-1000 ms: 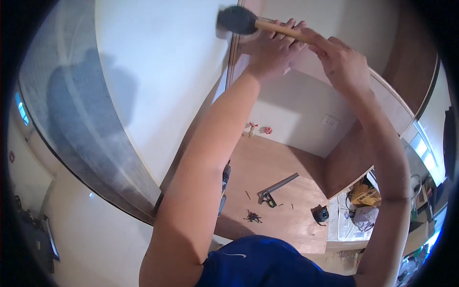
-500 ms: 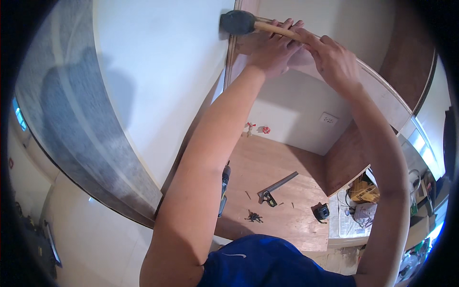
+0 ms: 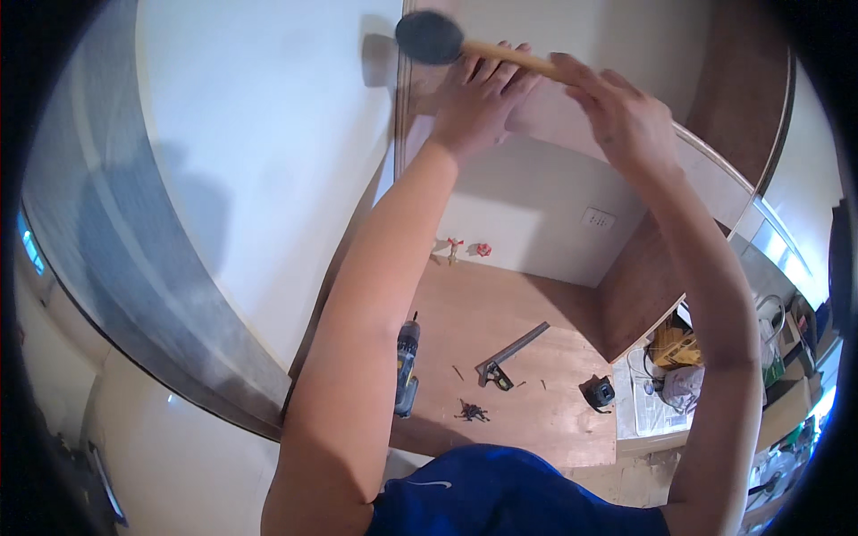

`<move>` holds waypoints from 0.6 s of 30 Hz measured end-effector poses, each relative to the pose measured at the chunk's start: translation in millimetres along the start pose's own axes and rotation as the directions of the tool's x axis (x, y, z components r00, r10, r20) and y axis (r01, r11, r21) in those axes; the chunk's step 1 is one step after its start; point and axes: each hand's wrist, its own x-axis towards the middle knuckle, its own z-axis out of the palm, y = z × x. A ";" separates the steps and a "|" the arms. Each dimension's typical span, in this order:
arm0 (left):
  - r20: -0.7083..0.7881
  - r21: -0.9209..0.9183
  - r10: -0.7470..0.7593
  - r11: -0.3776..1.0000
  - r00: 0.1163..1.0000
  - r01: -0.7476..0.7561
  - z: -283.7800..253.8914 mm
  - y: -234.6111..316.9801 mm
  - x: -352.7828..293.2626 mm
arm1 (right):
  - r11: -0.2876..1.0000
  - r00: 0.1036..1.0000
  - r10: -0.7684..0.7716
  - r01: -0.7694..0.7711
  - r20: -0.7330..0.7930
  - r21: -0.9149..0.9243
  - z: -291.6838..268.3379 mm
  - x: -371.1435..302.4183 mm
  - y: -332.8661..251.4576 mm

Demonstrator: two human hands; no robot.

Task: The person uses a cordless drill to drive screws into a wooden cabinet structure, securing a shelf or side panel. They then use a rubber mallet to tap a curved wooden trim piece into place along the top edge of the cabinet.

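Observation:
My right hand [image 3: 630,116] grips a mallet [image 3: 523,61] by its light wooden handle. The black mallet head [image 3: 429,37] is raised in front of the upright wooden edge at the upper left, its shadow falling on the white wall. My left hand [image 3: 478,103] lies against the upper part of a pale cabinet panel [image 3: 572,109], fingers stretched and spread toward its top edge. The mallet handle passes across the left fingertips, partly hiding them. Whether the handle touches those fingers I cannot tell.
On the wooden board below lie a cordless drill [image 3: 407,368], a combination square [image 3: 514,353], a pile of dark screws [image 3: 472,411] and a black tape measure [image 3: 599,393]. Red valve handles [image 3: 483,250] and a socket [image 3: 599,218] are on the back wall. Cluttered boxes [image 3: 677,347] stand at right.
The mallet head has drawn away from the wooden edge, and its shadow stands farther from it. My hands are more apart. The whole view has shifted slightly, uncovering more of the drill.

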 end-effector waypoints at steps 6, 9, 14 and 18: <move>-0.018 -0.124 -0.005 0.992 1.000 0.003 6.5 0.4 6.4 | 0.932 0.893 0.316 -0.230 -0.321 0.279 -50.6 -64.6 125.6; 0.041 -0.015 -0.042 0.999 0.998 0.042 5.6 6.6 4.2 | 0.775 0.796 0.574 -0.453 -0.192 0.441 -90.2 -129.8 186.4; -0.032 -0.078 -0.120 0.990 0.992 0.117 -16.9 18.1 4.0 | 0.692 0.677 0.711 -0.624 -0.192 0.364 -143.5 -225.4 211.8; -0.204 -0.024 -0.151 0.989 0.967 0.149 -1.3 -28.0 12.4 | 0.607 0.634 0.764 -0.644 -0.120 0.465 -155.8 -305.7 251.5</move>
